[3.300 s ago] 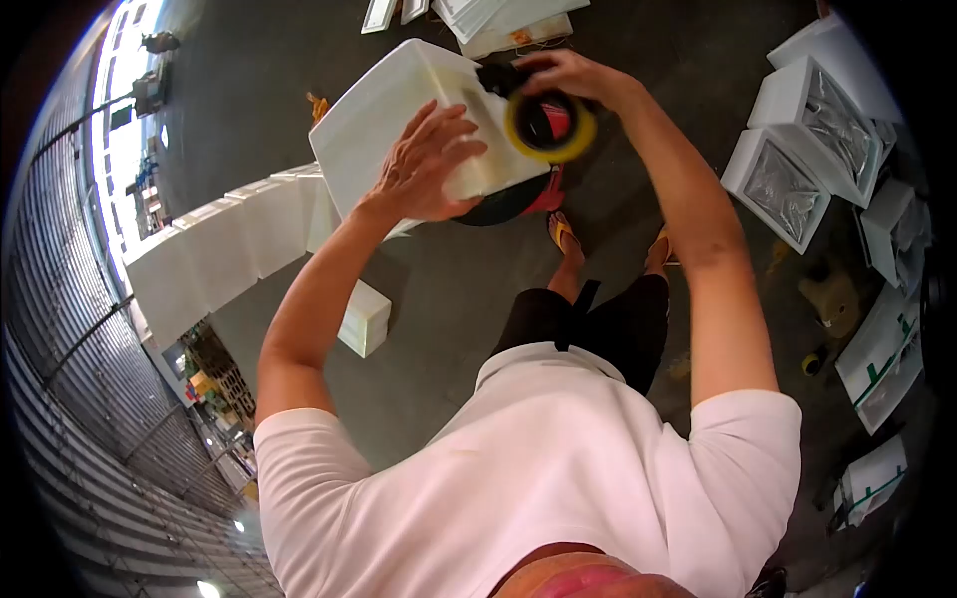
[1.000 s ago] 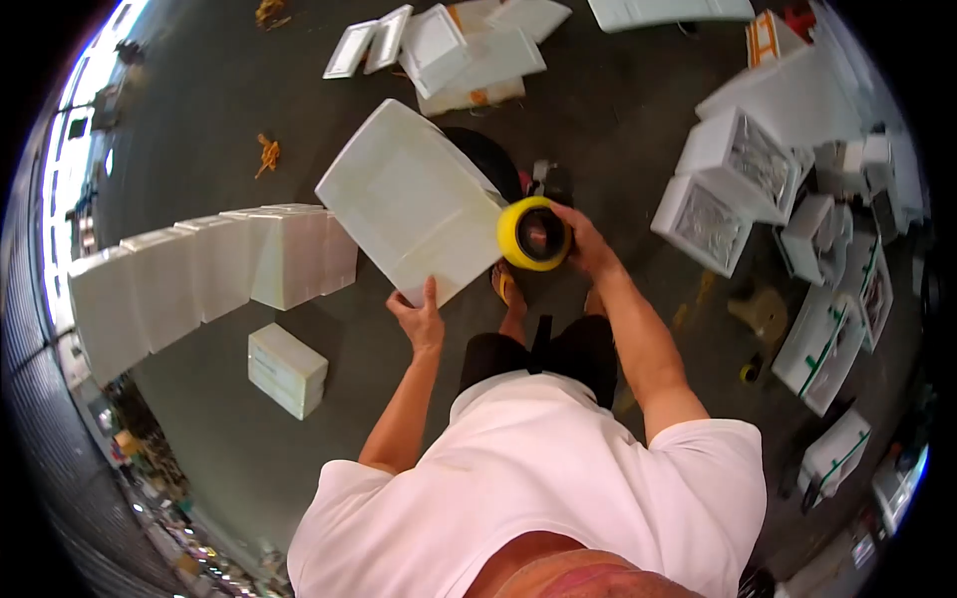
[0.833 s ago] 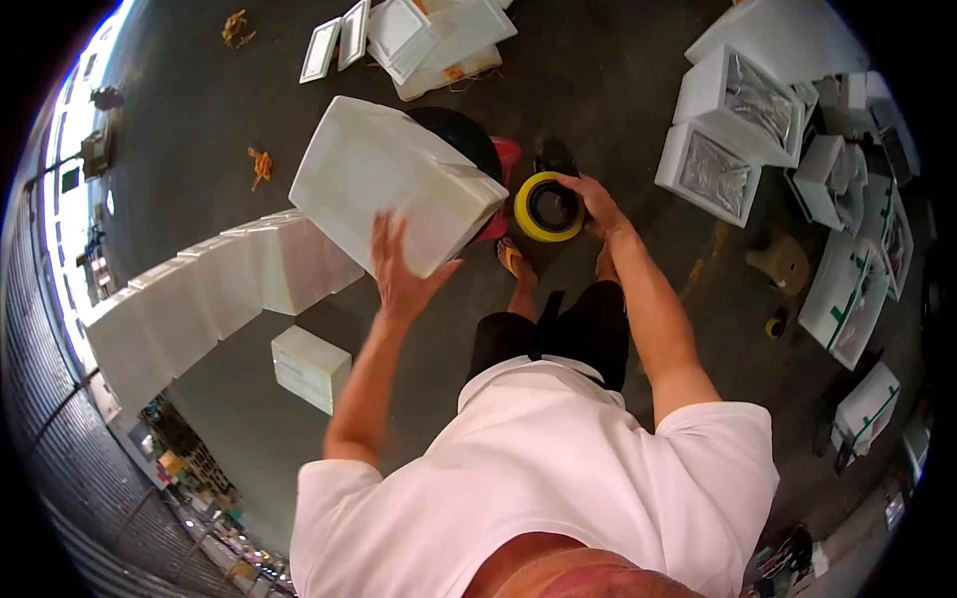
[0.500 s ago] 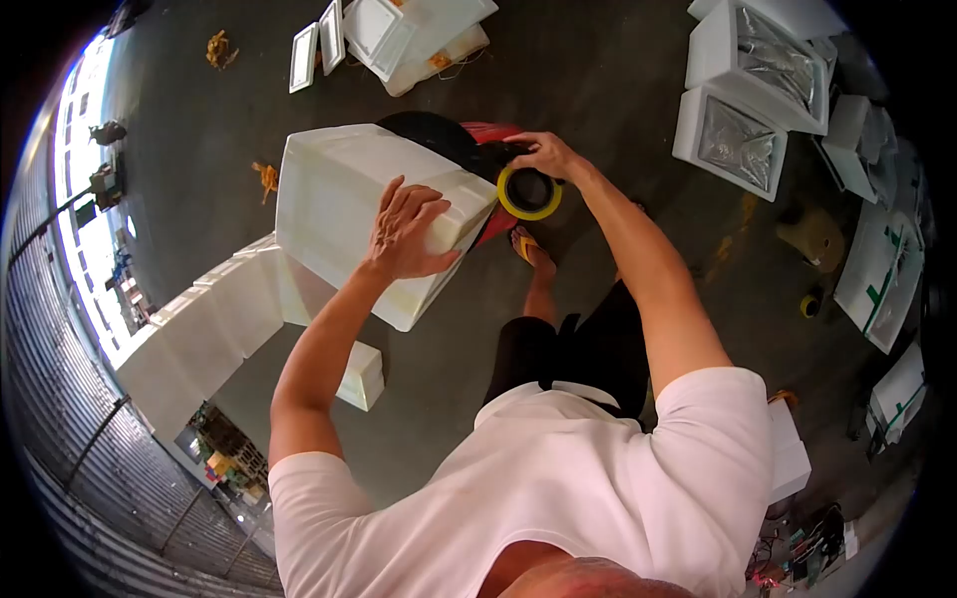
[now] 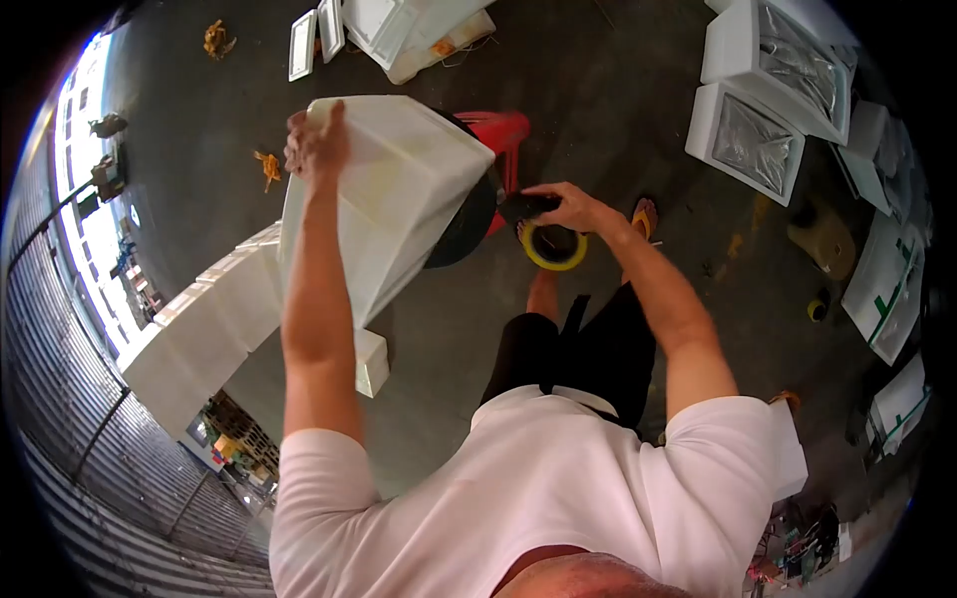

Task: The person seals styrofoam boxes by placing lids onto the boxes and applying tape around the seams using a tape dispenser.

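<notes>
A large white foam box [image 5: 399, 184] rests tilted on a round dark top [image 5: 467, 224] beside a red stool-like object [image 5: 503, 135]. My left hand [image 5: 317, 145] grips the box at its far left corner, the fingers bent over the edge. To the right of the box, my right hand [image 5: 570, 207] is closed on the dark handle of a tape dispenser, which carries a roll of yellow tape [image 5: 554, 249]. The roll hangs below that hand, apart from the box.
White boxes [image 5: 204, 314] stand in a row at the left, with a smaller box [image 5: 371, 364] nearby. Foam lids [image 5: 379, 30] lie at the top. Silver-lined boxes [image 5: 753, 145] and green-taped boxes [image 5: 885, 289] are at the right.
My left hand has moved from the box's near side to its far left corner. The box has turned, and my right hand with the dispenser has moved down, away from it.
</notes>
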The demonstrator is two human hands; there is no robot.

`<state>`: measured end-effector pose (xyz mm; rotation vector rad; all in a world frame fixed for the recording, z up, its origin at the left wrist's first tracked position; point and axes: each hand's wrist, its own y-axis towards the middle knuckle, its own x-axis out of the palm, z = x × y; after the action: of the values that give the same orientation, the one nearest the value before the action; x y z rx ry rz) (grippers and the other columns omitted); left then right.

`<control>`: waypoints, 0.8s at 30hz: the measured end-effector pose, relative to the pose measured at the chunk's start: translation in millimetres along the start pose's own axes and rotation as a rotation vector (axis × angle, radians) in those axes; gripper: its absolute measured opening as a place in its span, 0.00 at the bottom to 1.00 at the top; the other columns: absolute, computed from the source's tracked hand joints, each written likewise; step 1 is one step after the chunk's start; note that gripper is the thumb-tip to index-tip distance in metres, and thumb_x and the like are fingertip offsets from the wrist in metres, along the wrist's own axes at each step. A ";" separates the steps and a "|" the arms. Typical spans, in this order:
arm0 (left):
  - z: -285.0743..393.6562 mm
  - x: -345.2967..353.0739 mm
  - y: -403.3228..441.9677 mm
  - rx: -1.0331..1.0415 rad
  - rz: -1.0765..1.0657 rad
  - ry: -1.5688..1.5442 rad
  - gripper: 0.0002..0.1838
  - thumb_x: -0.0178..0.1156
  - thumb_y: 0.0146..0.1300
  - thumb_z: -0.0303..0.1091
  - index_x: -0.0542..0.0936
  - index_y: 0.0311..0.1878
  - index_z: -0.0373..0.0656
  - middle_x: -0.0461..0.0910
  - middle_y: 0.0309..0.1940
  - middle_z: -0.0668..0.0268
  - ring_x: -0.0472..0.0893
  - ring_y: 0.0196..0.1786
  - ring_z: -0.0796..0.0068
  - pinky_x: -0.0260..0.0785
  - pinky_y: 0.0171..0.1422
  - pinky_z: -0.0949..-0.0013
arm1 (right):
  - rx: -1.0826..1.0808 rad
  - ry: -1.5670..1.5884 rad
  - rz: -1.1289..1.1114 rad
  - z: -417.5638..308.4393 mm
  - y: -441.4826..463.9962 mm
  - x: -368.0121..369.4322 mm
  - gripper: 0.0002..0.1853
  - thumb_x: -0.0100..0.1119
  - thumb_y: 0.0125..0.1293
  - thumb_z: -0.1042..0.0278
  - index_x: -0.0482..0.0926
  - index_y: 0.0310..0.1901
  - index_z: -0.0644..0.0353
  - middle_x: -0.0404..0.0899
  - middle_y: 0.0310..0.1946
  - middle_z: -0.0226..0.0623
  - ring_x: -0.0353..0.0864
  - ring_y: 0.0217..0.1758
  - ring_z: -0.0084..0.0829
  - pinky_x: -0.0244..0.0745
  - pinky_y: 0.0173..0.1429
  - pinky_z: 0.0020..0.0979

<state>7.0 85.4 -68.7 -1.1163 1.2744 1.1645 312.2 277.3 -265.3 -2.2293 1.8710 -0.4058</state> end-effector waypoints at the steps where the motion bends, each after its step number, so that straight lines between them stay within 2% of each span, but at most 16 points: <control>1: -15.6 3.7 20.5 -0.046 0.037 -0.033 0.39 0.63 0.55 0.66 0.73 0.63 0.49 0.74 0.59 0.48 0.70 0.65 0.48 0.58 0.70 0.51 | 0.010 0.039 0.063 -4.1 8.7 5.2 0.34 0.73 0.53 0.65 0.76 0.64 0.54 0.80 0.58 0.43 0.77 0.59 0.34 0.68 0.66 0.35; 2: -25.1 6.1 33.8 -0.086 0.076 -0.065 0.40 0.61 0.56 0.67 0.71 0.67 0.52 0.72 0.63 0.46 0.69 0.67 0.47 0.59 0.71 0.49 | -0.005 0.047 0.072 -9.2 22.6 1.7 0.34 0.73 0.53 0.65 0.76 0.64 0.54 0.80 0.58 0.43 0.77 0.59 0.34 0.68 0.66 0.35; 3: -30.7 7.6 36.7 0.173 0.279 0.001 0.40 0.63 0.56 0.65 0.70 0.67 0.53 0.72 0.63 0.50 0.69 0.67 0.47 0.58 0.72 0.51 | -0.021 0.064 0.071 -14.1 42.3 -7.9 0.34 0.73 0.54 0.63 0.75 0.64 0.54 0.79 0.59 0.44 0.76 0.61 0.36 0.68 0.67 0.35; 4: -18.4 -5.9 25.1 0.190 0.284 0.006 0.40 0.63 0.56 0.65 0.70 0.67 0.53 0.72 0.63 0.50 0.69 0.67 0.47 0.58 0.72 0.51 | -0.033 0.082 0.071 -18.1 61.4 -19.1 0.34 0.72 0.54 0.62 0.75 0.65 0.55 0.78 0.61 0.46 0.76 0.63 0.38 0.69 0.67 0.35; 6: 8.5 -29.8 -19.0 0.915 -0.124 -0.089 0.37 0.66 0.56 0.60 0.73 0.65 0.52 0.73 0.63 0.55 0.70 0.66 0.49 0.59 0.72 0.51 | -0.097 0.188 0.015 -16.9 96.1 -39.4 0.34 0.72 0.55 0.63 0.74 0.65 0.55 0.78 0.60 0.45 0.76 0.63 0.37 0.70 0.67 0.34; 7: -3.1 -13.1 -13.5 0.826 -0.113 0.099 0.33 0.67 0.56 0.57 0.75 0.61 0.50 0.74 0.62 0.58 0.70 0.66 0.52 0.59 0.71 0.51 | -0.153 0.288 -0.077 -16.8 99.0 -37.0 0.34 0.72 0.55 0.63 0.73 0.66 0.55 0.79 0.59 0.45 0.77 0.62 0.36 0.70 0.66 0.34; 8: -7.8 -6.6 5.2 0.696 -0.070 0.026 0.29 0.67 0.55 0.56 0.78 0.55 0.49 0.78 0.52 0.58 0.73 0.60 0.53 0.62 0.66 0.52 | 0.001 0.116 0.100 -29.4 91.6 -46.3 0.34 0.70 0.57 0.63 0.73 0.66 0.54 0.80 0.58 0.43 0.77 0.60 0.32 0.71 0.64 0.33; 10: -22.3 4.3 19.6 0.653 -0.025 0.035 0.29 0.66 0.56 0.58 0.78 0.54 0.48 0.78 0.51 0.57 0.73 0.59 0.52 0.62 0.63 0.51 | -0.037 0.230 -0.023 -15.2 92.2 -44.6 0.34 0.70 0.57 0.61 0.72 0.67 0.54 0.80 0.56 0.43 0.77 0.60 0.32 0.72 0.63 0.33; 13: -70.2 12.8 56.2 0.205 -0.099 0.032 0.36 0.57 0.59 0.65 0.75 0.60 0.44 0.76 0.58 0.52 0.72 0.63 0.50 0.61 0.68 0.52 | 0.167 0.047 -0.233 -22.6 33.1 -30.1 0.31 0.70 0.58 0.63 0.75 0.65 0.55 0.81 0.53 0.39 0.78 0.56 0.28 0.73 0.60 0.31; 14: -85.8 13.3 66.0 0.037 -0.142 0.028 0.38 0.56 0.60 0.66 0.73 0.62 0.44 0.74 0.61 0.51 0.71 0.65 0.49 0.60 0.69 0.53 | -0.073 -0.063 -0.178 8.1 20.7 -6.9 0.32 0.71 0.57 0.64 0.75 0.65 0.55 0.82 0.52 0.39 0.78 0.54 0.27 0.72 0.59 0.31; 16: -104.2 9.6 70.5 -0.002 -0.074 0.021 0.43 0.54 0.60 0.68 0.69 0.66 0.40 0.71 0.65 0.50 0.68 0.69 0.49 0.59 0.72 0.53 | -0.026 -0.026 -0.240 -2.6 25.3 -5.9 0.34 0.73 0.54 0.61 0.75 0.65 0.53 0.82 0.54 0.47 0.76 0.61 0.35 0.70 0.65 0.36; 17: -105.6 -8.9 53.9 -0.361 -0.008 0.105 0.46 0.55 0.60 0.66 0.66 0.68 0.35 0.69 0.66 0.49 0.67 0.70 0.50 0.58 0.73 0.52 | 0.011 0.096 -0.104 -11.2 51.7 -11.9 0.35 0.74 0.53 0.63 0.75 0.65 0.54 0.81 0.54 0.46 0.76 0.62 0.35 0.70 0.65 0.35; 19: -109.4 -6.0 35.4 -0.147 0.175 0.047 0.42 0.61 0.60 0.58 0.66 0.67 0.33 0.70 0.65 0.49 0.68 0.69 0.52 0.59 0.73 0.54 | -0.040 0.159 -0.129 -6.7 71.8 -24.2 0.34 0.75 0.53 0.64 0.75 0.64 0.59 0.79 0.58 0.45 0.75 0.63 0.33 0.72 0.64 0.34; 20: -72.9 -35.4 -20.6 0.738 0.208 0.071 0.40 0.66 0.58 0.50 0.66 0.67 0.36 0.70 0.65 0.51 0.68 0.69 0.51 0.59 0.73 0.56 | -0.222 0.165 -0.073 1.7 117.6 -30.8 0.34 0.75 0.53 0.62 0.76 0.63 0.58 0.78 0.60 0.42 0.75 0.63 0.33 0.72 0.65 0.35; 23: -59.8 -31.0 -101.5 1.031 -0.556 -0.195 0.37 0.72 0.45 0.51 0.76 0.60 0.49 0.73 0.60 0.61 0.68 0.68 0.59 0.54 0.76 0.48 | -0.119 0.047 -0.054 -5.5 133.7 -39.5 0.32 0.73 0.55 0.60 0.77 0.63 0.57 0.76 0.62 0.41 0.75 0.63 0.33 0.70 0.66 0.33; 24: -25.8 -53.3 -136.4 1.489 -0.645 -0.067 0.35 0.73 0.38 0.51 0.81 0.54 0.52 0.75 0.55 0.65 0.70 0.65 0.62 0.52 0.77 0.43 | -0.038 0.026 -0.066 -36.1 133.4 -51.8 0.32 0.72 0.57 0.64 0.75 0.64 0.59 0.77 0.61 0.41 0.75 0.62 0.31 0.70 0.65 0.33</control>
<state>142.0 46.1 -20.2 -0.2441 1.1464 -0.3290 168.0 305.4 -279.0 -2.3266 1.8368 -0.4152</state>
